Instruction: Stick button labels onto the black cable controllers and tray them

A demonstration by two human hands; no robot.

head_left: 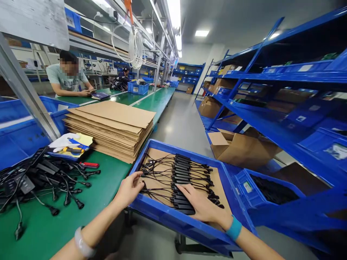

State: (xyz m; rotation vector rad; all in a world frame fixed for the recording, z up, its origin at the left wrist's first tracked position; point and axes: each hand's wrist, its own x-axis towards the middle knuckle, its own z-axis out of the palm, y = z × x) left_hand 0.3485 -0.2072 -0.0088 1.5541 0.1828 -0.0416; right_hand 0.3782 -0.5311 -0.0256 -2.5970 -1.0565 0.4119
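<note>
Hands in the shallow blue plastic tray (pixel 162 215) of black cabled adapters (pixel 180 173).
My left hand (pixel 130 189) lies open at its near-left rim, perhaps touching cable ends (pixel 145 176); my right hand (pixel 202 206) rests flat on the row's near end.

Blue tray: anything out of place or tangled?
Nothing stands out. The black adapters lie in a neat row on the cardboard liner of the blue tray; left hand at their cables, right hand on the near ones.
</note>
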